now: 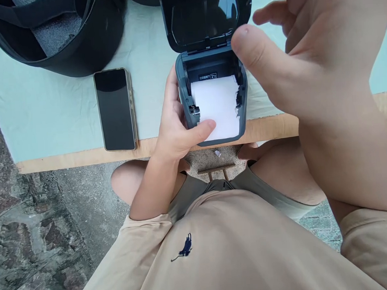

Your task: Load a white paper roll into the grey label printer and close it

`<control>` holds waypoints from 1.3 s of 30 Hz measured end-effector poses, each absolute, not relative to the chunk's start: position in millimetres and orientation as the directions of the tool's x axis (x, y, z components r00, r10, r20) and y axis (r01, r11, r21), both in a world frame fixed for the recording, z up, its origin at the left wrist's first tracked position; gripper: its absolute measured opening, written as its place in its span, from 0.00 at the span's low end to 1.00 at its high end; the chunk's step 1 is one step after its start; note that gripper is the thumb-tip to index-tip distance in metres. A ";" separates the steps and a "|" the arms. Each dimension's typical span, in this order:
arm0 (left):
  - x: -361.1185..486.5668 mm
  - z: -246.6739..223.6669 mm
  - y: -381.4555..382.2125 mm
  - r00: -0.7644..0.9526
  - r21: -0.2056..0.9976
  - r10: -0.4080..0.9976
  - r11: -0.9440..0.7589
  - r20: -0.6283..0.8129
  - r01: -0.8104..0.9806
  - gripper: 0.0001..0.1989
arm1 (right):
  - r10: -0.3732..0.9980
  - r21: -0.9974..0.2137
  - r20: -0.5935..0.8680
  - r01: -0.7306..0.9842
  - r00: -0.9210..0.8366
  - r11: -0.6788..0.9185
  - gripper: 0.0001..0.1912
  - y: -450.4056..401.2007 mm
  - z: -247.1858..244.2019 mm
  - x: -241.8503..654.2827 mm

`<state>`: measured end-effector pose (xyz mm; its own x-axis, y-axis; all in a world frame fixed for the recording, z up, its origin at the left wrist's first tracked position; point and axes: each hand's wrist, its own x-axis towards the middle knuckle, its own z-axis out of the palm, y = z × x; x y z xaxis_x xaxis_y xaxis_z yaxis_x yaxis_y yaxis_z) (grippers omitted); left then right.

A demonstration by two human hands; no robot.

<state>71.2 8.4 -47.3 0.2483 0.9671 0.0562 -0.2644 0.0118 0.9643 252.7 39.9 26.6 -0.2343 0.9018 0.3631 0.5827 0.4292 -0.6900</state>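
A small dark label printer stands near the table's front edge with its lid raised on the far side. A white paper roll with a ragged right edge lies in its bay. My left hand grips the printer's left side; its thumb rests over the lower part of the paper. Above and right of the printer is my right hand, fingers spread. Its thumb tip overlaps the lid's lower right corner, and I cannot tell whether it touches. Some right fingers are cut off by the frame's top.
A phone with a dark screen lies left of the printer. Behind it stands an unzipped black case with grey foam inside. The table has a pale green cloth and a wooden front edge. My legs are below.
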 end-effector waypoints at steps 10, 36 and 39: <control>71.2 -51.1 4.5 0.214 0.948 0.975 0.011 0.060 -0.318 0.43 | 0.759 -0.474 0.456 0.595 -0.465 0.649 0.19 29.5 30.9 254.0; 76.8 -34.0 -0.8 0.198 0.937 0.980 0.067 0.003 -0.344 0.21 | 0.773 -0.513 0.260 0.596 -0.578 0.618 0.20 13.6 35.7 259.0; 80.3 -28.9 -2.6 0.153 0.938 0.987 0.108 -0.059 -0.330 0.27 | 0.782 -0.530 0.236 0.598 -0.577 0.601 0.18 15.4 35.4 261.2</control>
<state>80.3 -2.6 -28.9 0.1525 0.9865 -0.0595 -0.3300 0.1076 0.9378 261.2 15.4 35.4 -0.5766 0.7822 0.2358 0.5981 0.6008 -0.5305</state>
